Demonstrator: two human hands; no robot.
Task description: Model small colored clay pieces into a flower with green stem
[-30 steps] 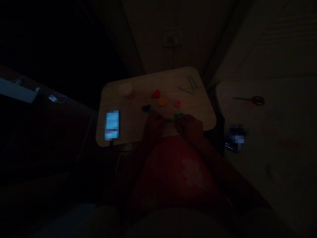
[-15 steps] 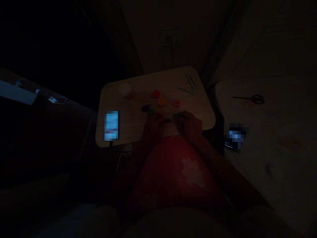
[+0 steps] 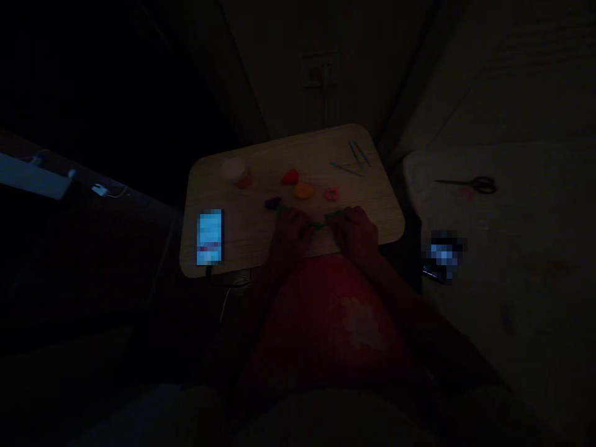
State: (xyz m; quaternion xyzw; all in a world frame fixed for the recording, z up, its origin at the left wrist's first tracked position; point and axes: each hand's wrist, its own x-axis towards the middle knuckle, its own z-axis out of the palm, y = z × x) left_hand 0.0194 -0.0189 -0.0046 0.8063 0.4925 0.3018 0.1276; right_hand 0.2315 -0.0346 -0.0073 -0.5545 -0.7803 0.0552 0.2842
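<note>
In dim light, my left hand (image 3: 291, 234) is at the near side of the small wooden table, its fingers curled over green material that looks like modelling clay (image 3: 281, 212). A thin green strip (image 3: 318, 225) lies between my two hands, its left end at the left fingertips. My right hand (image 3: 357, 234) is closed too, with a green piece (image 3: 333, 215) at its fingertips. Just beyond are a dark purple lump (image 3: 272, 203), a red lump (image 3: 291, 177), an orange lump (image 3: 303, 190) and a pinkish-red round piece (image 3: 331, 194). Darkness hides the exact grip.
On the table (image 3: 251, 236) are a lit phone (image 3: 209, 237), a white-lidded tub (image 3: 234, 169) and several thin sticks (image 3: 356, 158). To the right, a pale surface (image 3: 512, 217) holds scissors (image 3: 479, 184) and a blurred dark device (image 3: 442, 256). A wall socket (image 3: 320, 70) is behind.
The green strip between my hands looks longer and thinner, and my right fingers have shifted slightly. The lumps, tub and phone stay in place; the view has moved a little.
</note>
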